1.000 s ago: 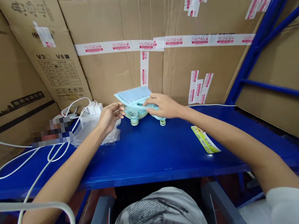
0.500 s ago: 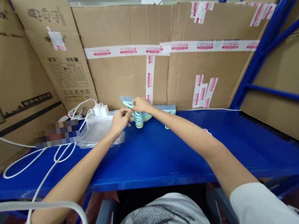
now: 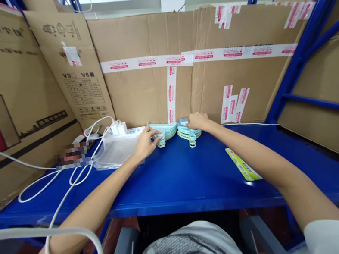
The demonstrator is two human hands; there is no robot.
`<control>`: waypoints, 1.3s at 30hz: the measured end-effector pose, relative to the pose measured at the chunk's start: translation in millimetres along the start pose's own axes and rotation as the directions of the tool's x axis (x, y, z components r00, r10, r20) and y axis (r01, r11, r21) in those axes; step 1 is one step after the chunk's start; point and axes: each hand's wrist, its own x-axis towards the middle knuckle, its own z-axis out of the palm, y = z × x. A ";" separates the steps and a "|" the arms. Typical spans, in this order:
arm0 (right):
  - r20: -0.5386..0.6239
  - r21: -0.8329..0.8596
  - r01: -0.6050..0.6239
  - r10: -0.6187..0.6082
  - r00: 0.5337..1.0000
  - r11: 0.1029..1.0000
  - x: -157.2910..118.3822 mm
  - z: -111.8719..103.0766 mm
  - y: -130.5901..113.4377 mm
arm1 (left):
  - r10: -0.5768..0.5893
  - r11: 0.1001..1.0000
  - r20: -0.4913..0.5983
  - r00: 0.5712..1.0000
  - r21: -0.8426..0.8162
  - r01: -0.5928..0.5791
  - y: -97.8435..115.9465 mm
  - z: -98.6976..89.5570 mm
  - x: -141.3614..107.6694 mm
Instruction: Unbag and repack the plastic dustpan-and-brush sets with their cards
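Two stacks of pale blue and green plastic pieces with ringed ends stand at the back of the blue table. My left hand [image 3: 148, 142] is at the ringed end of the left stack [image 3: 167, 131], thumb and fingers closed on its edge. Over the right stack [image 3: 190, 133] lies my right hand [image 3: 198, 121], fingers bent down onto its top; fingertips partly hidden. A blue comb-like part shows beside those fingers. The right stack's rings point toward me.
Clear plastic bags [image 3: 111, 151] and white chargers [image 3: 119, 128] with looping white cables lie at the left. A yellow-green card [image 3: 243, 165] rests near my right forearm. Cardboard walls [image 3: 137, 93] stand behind the blue table [image 3: 179, 182].
My right hand has moved right, from the left stack to the right one. My left hand has shifted slightly right and down. The yellow-green card has come into view from under my right arm.
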 end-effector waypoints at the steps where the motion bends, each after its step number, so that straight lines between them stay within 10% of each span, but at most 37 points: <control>1: 0.018 0.005 0.007 -0.007 1.000 1.000 0.5 4.9 0.8 | -0.004 1.000 0.000 1.000 0.003 0.004 0.3 0.1 -0.1; 18: -0.128 -0.088 0.328 -0.337 0.933 0.941 -65.5 38.9 20.2 | 0.040 0.996 -0.024 0.999 0.081 -0.038 1.1 0.6 -2.4; 23: -0.294 -0.002 0.276 -0.265 0.918 0.961 -66.2 33.4 30.4 | 0.076 0.990 -0.027 0.997 0.117 -0.073 -1.7 -1.4 -2.2; 32: -0.731 0.216 0.169 0.045 0.681 0.962 -60.6 29.0 146.6 | 0.057 0.985 0.043 0.997 0.163 -0.064 0.0 -6.4 -0.8; 36: -0.700 0.277 0.112 0.121 0.704 0.954 -50.0 53.3 168.4 | 0.047 0.976 0.086 0.995 0.206 -0.064 2.6 -9.8 -3.0; 39: -0.647 0.240 0.286 -0.067 0.760 0.928 -51.6 58.5 152.1 | 0.022 0.964 0.124 0.992 0.261 -0.054 3.9 -8.0 -6.1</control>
